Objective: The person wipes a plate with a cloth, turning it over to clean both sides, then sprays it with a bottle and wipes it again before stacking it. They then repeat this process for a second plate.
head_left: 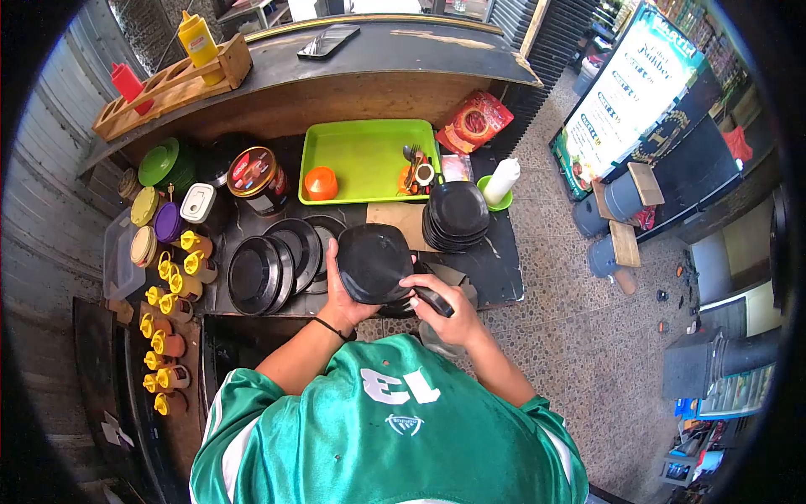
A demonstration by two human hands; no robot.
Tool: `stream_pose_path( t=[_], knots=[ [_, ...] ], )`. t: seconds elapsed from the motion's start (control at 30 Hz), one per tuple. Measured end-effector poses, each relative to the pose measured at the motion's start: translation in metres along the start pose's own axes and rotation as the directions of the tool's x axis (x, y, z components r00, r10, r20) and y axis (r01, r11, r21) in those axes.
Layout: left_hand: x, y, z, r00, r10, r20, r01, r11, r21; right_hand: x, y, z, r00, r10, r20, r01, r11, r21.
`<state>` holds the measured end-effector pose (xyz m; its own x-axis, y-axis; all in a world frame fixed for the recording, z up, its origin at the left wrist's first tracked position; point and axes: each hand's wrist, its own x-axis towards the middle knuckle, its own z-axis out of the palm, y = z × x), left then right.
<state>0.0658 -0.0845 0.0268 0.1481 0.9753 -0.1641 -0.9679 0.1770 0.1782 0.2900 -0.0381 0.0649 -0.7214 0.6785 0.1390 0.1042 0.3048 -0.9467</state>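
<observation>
Above the counter's front edge, my left hand (345,296) grips the left side of a black square plate (372,262). My right hand (443,307) is closed around something dark with a rounded black end, at the plate's lower right; what it is exactly I cannot make out. Black round plates (254,275) lie overlapping to the left of my left hand. Behind my right hand stands a stack of black square plates (458,210). More dark dishes show partly beneath my hands.
A green tray (369,134) holds an orange bowl (320,183) and cutlery. A white squeeze bottle (503,181) stands right of the stack. Several yellow-lidded bottles (175,307) line the left side. A phone (329,41) lies on the upper shelf.
</observation>
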Motion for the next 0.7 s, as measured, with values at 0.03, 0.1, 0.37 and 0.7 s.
stream_pose_path(
  t=[0.03,0.1,0.37,0.7],
  knots=[
    [0.000,0.000,0.000,1.000,0.003,0.002,-0.003,1.000,-0.002,0.001,-0.002,0.000,1.000,-0.002,0.003,0.002,1.000,-0.003],
    [-0.001,0.000,-0.002,0.998,-0.004,0.061,0.006,1.000,-0.018,0.000,-0.010,0.000,1.000,0.012,0.014,-0.012,0.999,-0.031],
    [0.000,0.000,-0.006,0.998,0.016,0.061,-0.013,0.999,-0.047,0.000,-0.017,-0.009,0.986,0.063,0.154,-0.052,0.996,-0.073],
    [-0.008,0.000,-0.005,0.999,-0.019,-0.027,0.016,0.992,-0.122,0.009,0.052,-0.112,0.709,-0.184,-0.681,-0.211,0.866,-0.454]
  ],
)
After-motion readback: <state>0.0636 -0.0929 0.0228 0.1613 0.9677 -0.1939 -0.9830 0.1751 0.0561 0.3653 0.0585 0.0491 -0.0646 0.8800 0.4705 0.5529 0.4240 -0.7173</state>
